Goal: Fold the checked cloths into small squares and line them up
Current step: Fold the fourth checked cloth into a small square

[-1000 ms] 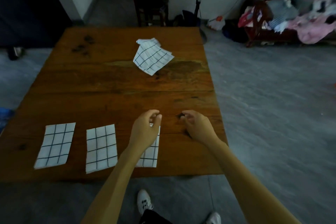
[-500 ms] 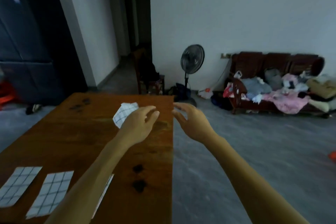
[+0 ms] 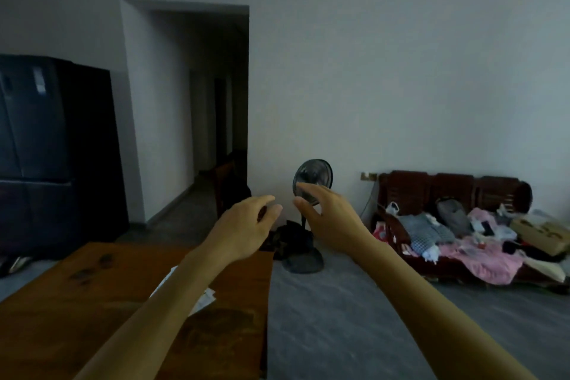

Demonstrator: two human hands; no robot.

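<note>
Both arms are reaching forward above the wooden table point(image 3: 92, 302). The left hand point(image 3: 243, 231) and right hand point(image 3: 330, 219) are hanging in the air with fingers loosely spread, holding nothing. A checked cloth point(image 3: 205, 298) is lying on the table, mostly hidden beneath the left forearm. A standing fan point(image 3: 313, 177) is showing behind the hands.

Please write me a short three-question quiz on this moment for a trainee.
1. True or false: the left hand grips a checked cloth.
2. What stands on the floor beyond the right hand? A) fan B) ladder C) bicycle
3. What hides most of the cloth lying on the table?

Key: 1. False, both hands are empty with fingers loosely spread. 2. A, the fan. 3. The left forearm, which crosses over it.
</note>
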